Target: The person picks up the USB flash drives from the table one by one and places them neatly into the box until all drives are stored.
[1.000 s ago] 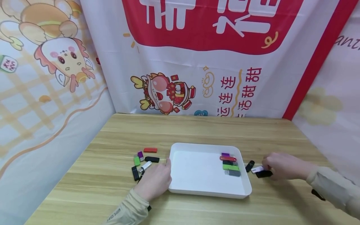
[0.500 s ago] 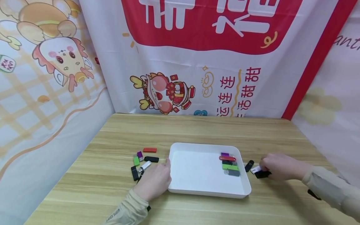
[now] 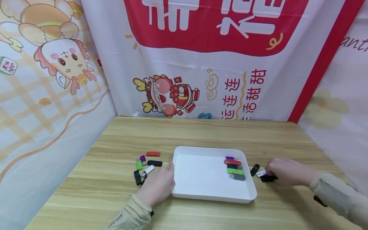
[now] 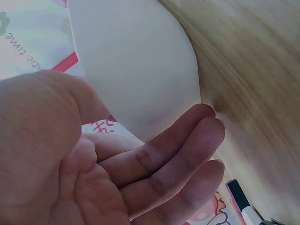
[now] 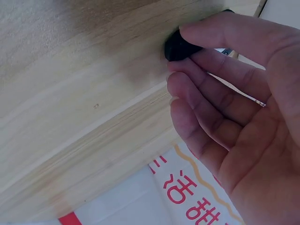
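Note:
My left hand (image 3: 158, 185) grips the left wall of a white tray (image 3: 201, 195), thumb and fingers on either side of it; its pale wall (image 4: 136, 61) fills much of the left wrist view. To the right of the tray, my right hand (image 3: 283, 172) pinches a black USB stick (image 5: 180, 47) between thumb and index finger, close over the table. A white USB stick (image 3: 261, 173) and another black USB stick (image 3: 255, 169) lie beside those fingertips. Inside the tray, purple, red, black, green (image 3: 235, 171) and grey USB sticks form a column along the right side.
Left of the tray lie several loose USB sticks, among them a red one (image 3: 153, 154), a green one (image 3: 139, 165) and a silver one (image 3: 148, 170). Another dark piece (image 3: 319, 201) lies partly under my right sleeve. Printed cloths hang behind and beside the wooden table (image 3: 201, 131).
My right hand has shifted very slightly to the left, staying at the black USB stick. My left hand and the tray have hardly moved.

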Demonstrator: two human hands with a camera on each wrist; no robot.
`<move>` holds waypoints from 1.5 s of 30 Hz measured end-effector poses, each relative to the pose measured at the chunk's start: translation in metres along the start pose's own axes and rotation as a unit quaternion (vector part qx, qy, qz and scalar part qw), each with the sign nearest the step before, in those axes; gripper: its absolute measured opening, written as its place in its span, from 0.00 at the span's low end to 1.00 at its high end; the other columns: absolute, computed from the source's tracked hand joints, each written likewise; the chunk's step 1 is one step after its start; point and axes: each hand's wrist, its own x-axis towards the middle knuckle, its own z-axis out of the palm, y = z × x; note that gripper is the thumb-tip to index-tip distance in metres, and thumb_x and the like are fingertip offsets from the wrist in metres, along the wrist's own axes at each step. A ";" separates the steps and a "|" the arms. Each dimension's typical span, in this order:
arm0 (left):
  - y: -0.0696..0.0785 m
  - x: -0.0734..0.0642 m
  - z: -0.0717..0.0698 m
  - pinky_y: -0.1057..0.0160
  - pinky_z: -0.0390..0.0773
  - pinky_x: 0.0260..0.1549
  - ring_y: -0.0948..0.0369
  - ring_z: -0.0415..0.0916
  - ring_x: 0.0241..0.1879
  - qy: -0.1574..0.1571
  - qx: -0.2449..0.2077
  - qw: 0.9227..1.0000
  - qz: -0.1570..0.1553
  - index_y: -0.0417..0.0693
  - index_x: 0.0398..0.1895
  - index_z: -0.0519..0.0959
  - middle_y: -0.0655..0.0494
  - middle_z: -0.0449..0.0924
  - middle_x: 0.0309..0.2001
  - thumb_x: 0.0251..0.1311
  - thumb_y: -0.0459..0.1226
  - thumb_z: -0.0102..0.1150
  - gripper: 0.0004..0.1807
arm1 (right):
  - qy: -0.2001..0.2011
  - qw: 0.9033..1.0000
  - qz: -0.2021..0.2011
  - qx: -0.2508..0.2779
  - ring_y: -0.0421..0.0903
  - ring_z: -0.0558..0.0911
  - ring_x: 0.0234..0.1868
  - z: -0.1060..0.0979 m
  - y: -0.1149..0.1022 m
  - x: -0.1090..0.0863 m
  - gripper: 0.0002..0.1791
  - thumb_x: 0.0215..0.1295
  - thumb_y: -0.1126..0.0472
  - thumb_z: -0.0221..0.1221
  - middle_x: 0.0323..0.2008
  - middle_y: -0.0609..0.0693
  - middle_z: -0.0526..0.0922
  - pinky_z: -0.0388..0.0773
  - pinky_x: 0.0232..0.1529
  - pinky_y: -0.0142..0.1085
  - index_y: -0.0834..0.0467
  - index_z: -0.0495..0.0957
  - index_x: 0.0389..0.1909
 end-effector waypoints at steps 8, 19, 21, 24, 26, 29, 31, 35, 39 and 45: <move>0.000 0.000 0.001 0.66 0.60 0.10 0.66 0.58 0.11 0.000 -0.003 1.000 -0.005 0.23 0.62 0.68 0.60 0.61 0.13 0.59 0.32 0.56 0.29 | 0.019 0.999 0.022 0.026 0.33 0.64 0.20 -0.005 -0.007 -0.003 0.17 0.39 0.71 0.67 0.19 0.36 0.66 0.63 0.19 0.32 0.47 0.71 0.19; -0.001 0.001 0.004 0.67 0.58 0.09 0.67 0.55 0.11 0.008 -0.003 1.000 0.003 0.22 0.62 0.68 0.61 0.60 0.13 0.59 0.32 0.56 0.28 | 0.063 0.995 0.040 0.072 0.34 0.69 0.24 -0.013 -0.017 0.005 0.12 0.43 0.66 0.68 0.21 0.36 0.71 0.68 0.23 0.32 0.46 0.77 0.23; -0.002 0.001 0.004 0.67 0.58 0.09 0.67 0.55 0.11 0.006 -0.004 1.000 0.002 0.22 0.62 0.68 0.61 0.60 0.13 0.59 0.32 0.55 0.28 | 0.070 0.993 0.043 0.080 0.35 0.71 0.25 -0.015 -0.018 0.006 0.11 0.45 0.66 0.68 0.23 0.36 0.73 0.71 0.25 0.33 0.47 0.78 0.25; -0.002 0.001 0.004 0.67 0.57 0.09 0.67 0.55 0.11 0.003 -0.005 1.000 0.000 0.22 0.62 0.67 0.61 0.61 0.13 0.60 0.32 0.55 0.29 | 0.075 0.991 0.062 0.091 0.37 0.75 0.28 -0.020 -0.021 0.007 0.09 0.48 0.64 0.70 0.25 0.36 0.75 0.75 0.28 0.34 0.49 0.80 0.28; -0.002 0.002 0.004 0.68 0.56 0.09 0.67 0.55 0.10 0.002 -0.007 1.000 -0.001 0.23 0.63 0.67 0.61 0.61 0.13 0.60 0.32 0.55 0.29 | 0.082 0.989 0.075 0.099 0.38 0.77 0.29 -0.023 -0.023 0.007 0.09 0.49 0.63 0.70 0.26 0.35 0.76 0.76 0.30 0.35 0.49 0.81 0.30; -0.003 0.001 0.004 0.68 0.56 0.09 0.67 0.55 0.10 0.002 -0.011 1.000 0.000 0.22 0.62 0.67 0.61 0.61 0.13 0.59 0.32 0.55 0.29 | 0.103 0.987 0.070 0.105 0.38 0.78 0.29 -0.026 -0.025 0.007 0.09 0.50 0.63 0.70 0.27 0.35 0.77 0.77 0.30 0.35 0.49 0.81 0.30; -0.003 0.001 0.004 0.67 0.57 0.09 0.67 0.55 0.11 0.002 -0.013 1.000 0.000 0.22 0.62 0.67 0.61 0.61 0.13 0.59 0.31 0.55 0.29 | 0.119 0.985 0.068 0.107 0.38 0.78 0.29 -0.027 -0.026 0.005 0.09 0.50 0.64 0.70 0.26 0.34 0.77 0.77 0.30 0.35 0.49 0.81 0.30; -0.003 0.001 0.003 0.67 0.57 0.10 0.67 0.55 0.11 0.000 -0.018 1.000 0.001 0.22 0.62 0.67 0.61 0.61 0.13 0.59 0.31 0.55 0.29 | 0.142 0.981 0.081 0.108 0.37 0.77 0.29 -0.029 -0.029 0.000 0.10 0.50 0.63 0.71 0.25 0.33 0.76 0.77 0.30 0.36 0.48 0.81 0.29; -0.004 0.000 0.003 0.67 0.57 0.10 0.67 0.55 0.11 0.001 -0.020 1.000 0.000 0.22 0.63 0.67 0.61 0.61 0.12 0.59 0.31 0.55 0.29 | 0.154 0.978 0.086 0.110 0.36 0.76 0.28 -0.030 -0.033 -0.002 0.10 0.50 0.63 0.71 0.25 0.33 0.76 0.77 0.29 0.37 0.47 0.81 0.29; -0.003 0.000 0.002 0.67 0.58 0.10 0.67 0.55 0.11 0.002 -0.020 1.000 0.002 0.22 0.63 0.66 0.61 0.61 0.13 0.59 0.30 0.55 0.29 | 0.179 0.974 0.076 0.116 0.37 0.76 0.28 -0.027 -0.039 -0.003 0.11 0.49 0.64 0.72 0.25 0.32 0.76 0.76 0.29 0.37 0.46 0.81 0.29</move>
